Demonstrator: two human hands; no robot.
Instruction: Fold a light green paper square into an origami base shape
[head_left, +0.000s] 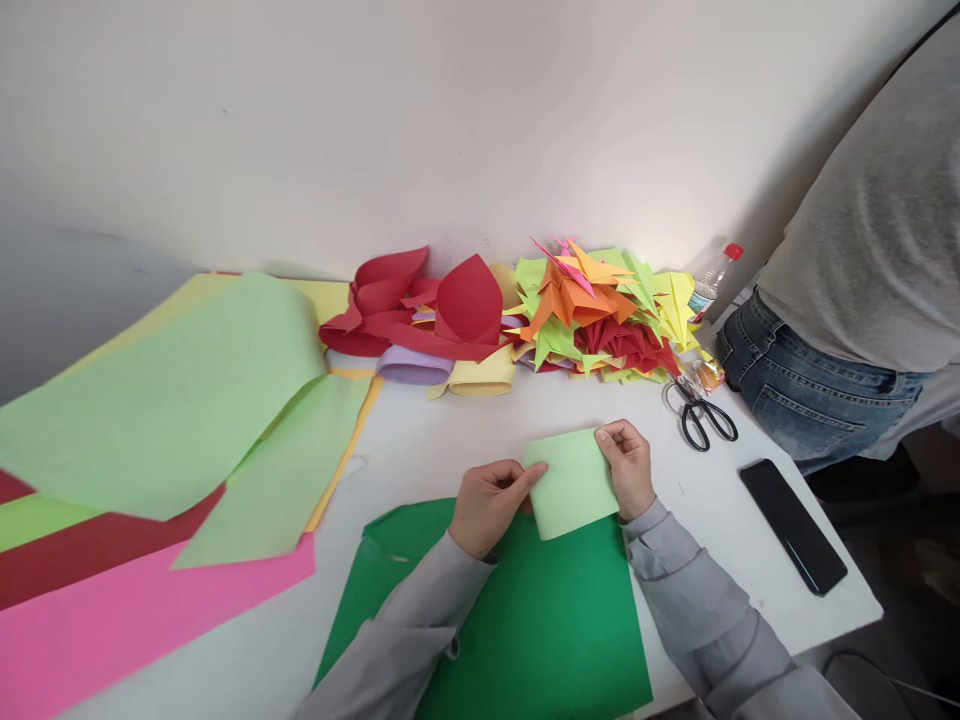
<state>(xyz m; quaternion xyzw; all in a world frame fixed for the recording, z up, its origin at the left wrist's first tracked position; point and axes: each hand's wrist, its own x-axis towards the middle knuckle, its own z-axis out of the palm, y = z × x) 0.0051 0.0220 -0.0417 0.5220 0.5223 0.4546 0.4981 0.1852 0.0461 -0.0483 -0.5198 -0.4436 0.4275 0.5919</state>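
Between my two hands I hold a small light green piece of paper (574,488) above the table. My left hand (489,500) pinches its left edge, thumb on the near face. The upper right corner is gripped by my right hand (628,468), again with the thumb in front. Whether the paper is one layer or folded over, I cannot tell. Under my hands and forearms lies a large dark green sheet (555,620), its upper left corner creased.
Large coloured sheets, with a light green sheet (187,400) on top, cover the table's left. Along the wall lie red paper shapes (469,300), rolled strips and folded paper cranes (577,300). Scissors (701,415), a phone (793,525), a bottle (716,280) and a standing person (870,240) are at right.
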